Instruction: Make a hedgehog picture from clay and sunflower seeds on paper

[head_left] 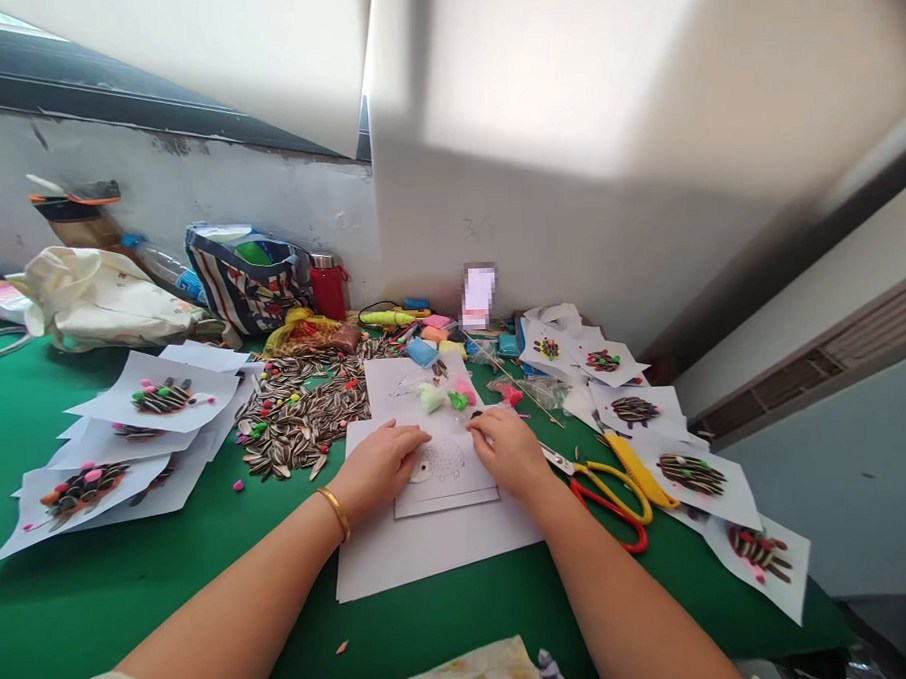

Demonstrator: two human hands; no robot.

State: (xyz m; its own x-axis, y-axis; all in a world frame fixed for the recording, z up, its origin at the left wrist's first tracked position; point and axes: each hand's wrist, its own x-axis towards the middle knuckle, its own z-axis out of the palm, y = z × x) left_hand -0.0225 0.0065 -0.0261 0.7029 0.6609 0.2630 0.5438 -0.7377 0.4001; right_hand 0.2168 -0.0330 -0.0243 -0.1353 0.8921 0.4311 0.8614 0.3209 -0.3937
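My left hand (379, 465) lies flat on the left part of a small sheet of paper (449, 498) with a hedgehog outline (444, 462) drawn on it. The sheet rests on larger white paper (432, 556). At the sheet's right edge, my right hand (509, 452) has its thumb and fingers pinched together. Something small and dark shows at those fingertips, too small to name. Just beyond both hands, lumps of pale green clay (430, 398) and pink clay (466, 391) sit on plastic wrap. Scissors (609, 483) with yellow and red handles lie right of my right wrist.
A pile of striped sunflower seeds (306, 411) spreads left of the papers. Finished seed hedgehog pictures (162, 396) lie in stacks on the left, with more pictures (691, 474) on the right. A yellow utility knife (639, 469), red flask (329, 287) and striped bag (247, 283) are there too.
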